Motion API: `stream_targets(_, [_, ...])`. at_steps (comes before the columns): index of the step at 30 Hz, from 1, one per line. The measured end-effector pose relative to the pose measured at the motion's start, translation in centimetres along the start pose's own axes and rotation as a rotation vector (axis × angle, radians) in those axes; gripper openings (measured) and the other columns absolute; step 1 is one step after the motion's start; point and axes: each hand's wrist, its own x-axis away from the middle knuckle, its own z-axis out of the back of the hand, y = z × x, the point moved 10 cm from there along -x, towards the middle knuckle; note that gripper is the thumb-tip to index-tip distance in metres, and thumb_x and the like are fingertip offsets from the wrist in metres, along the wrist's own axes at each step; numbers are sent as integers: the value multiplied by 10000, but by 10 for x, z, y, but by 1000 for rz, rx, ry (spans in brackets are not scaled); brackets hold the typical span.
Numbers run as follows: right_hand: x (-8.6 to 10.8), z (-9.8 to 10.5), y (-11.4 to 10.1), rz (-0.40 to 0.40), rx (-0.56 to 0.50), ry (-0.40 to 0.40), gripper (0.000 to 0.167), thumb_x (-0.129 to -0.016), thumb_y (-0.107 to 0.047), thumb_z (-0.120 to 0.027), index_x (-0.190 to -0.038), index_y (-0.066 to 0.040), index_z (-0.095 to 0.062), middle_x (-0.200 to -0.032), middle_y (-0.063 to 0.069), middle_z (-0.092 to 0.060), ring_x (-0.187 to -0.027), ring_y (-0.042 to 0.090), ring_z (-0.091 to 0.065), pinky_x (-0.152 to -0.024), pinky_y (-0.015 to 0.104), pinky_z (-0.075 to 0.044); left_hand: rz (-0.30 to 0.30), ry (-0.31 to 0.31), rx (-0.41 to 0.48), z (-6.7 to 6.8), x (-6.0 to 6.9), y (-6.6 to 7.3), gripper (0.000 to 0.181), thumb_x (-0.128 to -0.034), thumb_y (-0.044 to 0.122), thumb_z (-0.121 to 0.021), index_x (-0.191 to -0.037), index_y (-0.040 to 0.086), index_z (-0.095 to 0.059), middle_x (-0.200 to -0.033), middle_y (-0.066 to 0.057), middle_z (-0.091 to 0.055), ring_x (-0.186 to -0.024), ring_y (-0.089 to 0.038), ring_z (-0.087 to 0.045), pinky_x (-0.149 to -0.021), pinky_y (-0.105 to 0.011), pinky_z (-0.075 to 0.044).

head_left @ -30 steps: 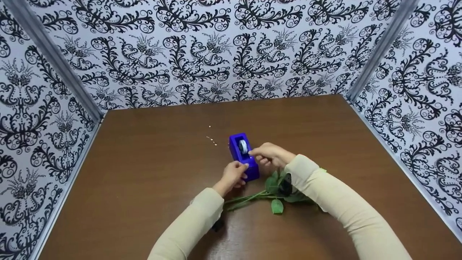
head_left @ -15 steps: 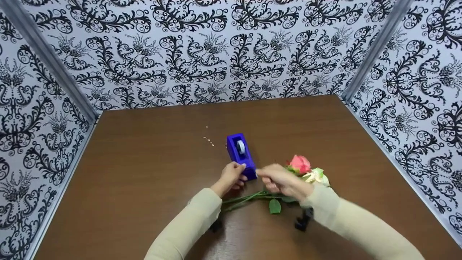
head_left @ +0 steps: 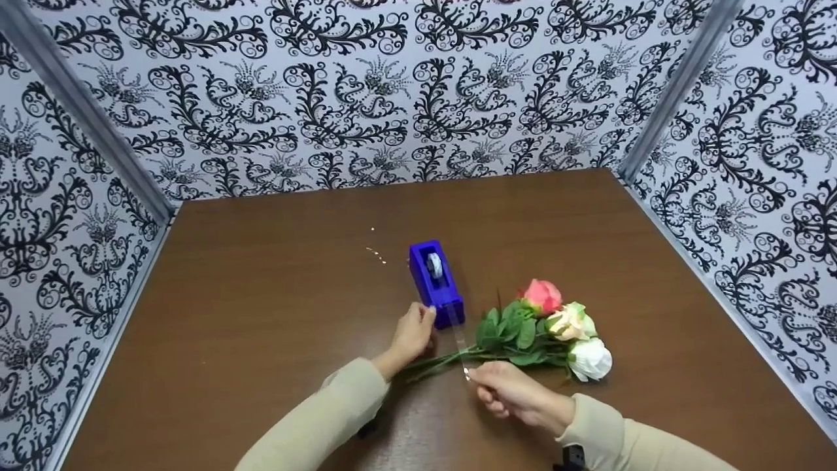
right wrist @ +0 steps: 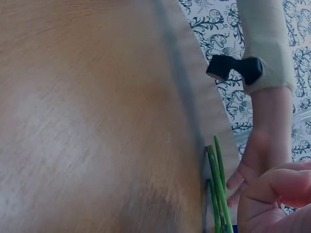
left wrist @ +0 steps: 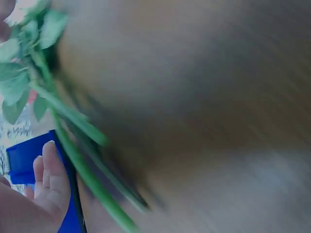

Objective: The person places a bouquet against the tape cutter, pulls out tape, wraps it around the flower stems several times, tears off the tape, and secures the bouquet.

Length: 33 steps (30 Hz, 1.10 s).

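Observation:
A clear strip of tape (head_left: 460,340) stretches from the front of the blue dispenser (head_left: 422,281) toward the person. My right hand (head_left: 513,391) pinches its free end between thumb and forefinger, below the flower stems. At the dispenser's front left side, my left hand (head_left: 410,337) touches it with its fingertips. The left wrist view shows that hand (left wrist: 36,204) with fairly straight fingers beside the blue body (left wrist: 29,155). Pink (head_left: 541,296), cream (head_left: 572,320) and white (head_left: 590,359) roses lie right of the dispenser, their stems reaching left under the strip.
The brown table (head_left: 261,275) has small light specks (head_left: 376,253) left of the dispenser. Patterned walls (head_left: 353,98) rise behind it and on both sides. Black wrist cameras show at the sleeves, one (right wrist: 235,68) by the left sleeve.
My right hand has moved from the tape roll down toward the person, drawing out a strip and uncovering the roses. My left hand has slid slightly down along the dispenser, its grip loosened.

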Motion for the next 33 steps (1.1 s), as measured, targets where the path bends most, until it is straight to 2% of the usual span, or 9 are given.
stream_targets(5, [0,1,5,-23,2,6,171,-933,-219,-480,-813,-103,-443,-508,-89,-418,-379,-6,-341,-375,133,-274,-331,-189,-518,-23,23,5,399,-853,421,-599,-970,45,-536,-870,-61,-570,-806,-221,-553,-680,-334,-455])
stream_targets(8, [0,1,5,-38,0,6,178,-939,-226,-472,-816,-101,-441,-511,-88,-419,-375,-3,-342,-370,133,-273,-487,-209,-809,-36,34,5,424,-810,476,-623,-915,78,-519,-834,-27,-506,-784,-199,-507,-657,-313,-424])
stream_targets(10, [1,1,5,-38,-4,6,170,-940,-223,-468,-826,-100,-445,-517,-86,-422,-379,-2,-345,-373,133,-276,-559,-182,-914,-40,39,7,349,-841,414,-606,-860,81,-501,-797,-33,-486,-746,-201,-495,-641,-318,-419])
stream_targets(13, [1,0,5,-36,-12,10,174,-942,-227,-468,-816,-108,-449,-519,-84,-427,-381,-2,-349,-376,133,-281,-628,-141,-960,-42,46,11,234,-884,279,-563,-835,64,-486,-771,-50,-499,-714,-214,-505,-637,-320,-432])
stream_targets(16, [1,0,7,-35,-27,16,185,-946,-231,-466,-801,-118,-441,-523,-82,-429,-385,1,-350,-379,134,-288,-654,-125,-917,-42,50,15,210,-918,239,-519,-841,56,-452,-730,-53,-538,-670,-230,-545,-581,-321,-446])
stream_targets(19, [1,-1,10,-28,-40,32,195,-948,-236,-465,-795,-121,-430,-528,-80,-427,-391,6,-349,-382,138,-291,-625,-158,-838,-43,50,14,229,-942,253,-481,-854,57,-402,-665,-57,-557,-606,-247,-575,-497,-330,-434])
stream_targets(26, [-1,-4,14,22,-73,65,187,-940,-256,-487,-886,-82,-446,-541,-76,-449,-398,11,-365,-394,143,-302,-301,-351,-494,-54,48,0,193,-945,227,-485,-838,81,-418,-658,-8,-484,-619,-165,-532,-532,-287,-421])
stream_targets(29, [-2,-3,16,30,-76,85,186,-939,-250,-487,-909,-73,-438,-553,-71,-453,-405,12,-370,-401,147,-308,-223,-382,-313,-57,49,0,162,-930,179,-504,-817,64,-495,-685,28,-446,-650,-107,-447,-591,-248,-396])
stream_targets(33, [-3,-1,19,31,-58,109,203,-945,-250,-475,-916,-56,-423,-564,-65,-452,-412,16,-369,-406,154,-312,-71,-462,-63,-64,52,-9,171,-928,144,-487,-787,56,-523,-600,42,-411,-500,-75,-380,-435,-218,-329])
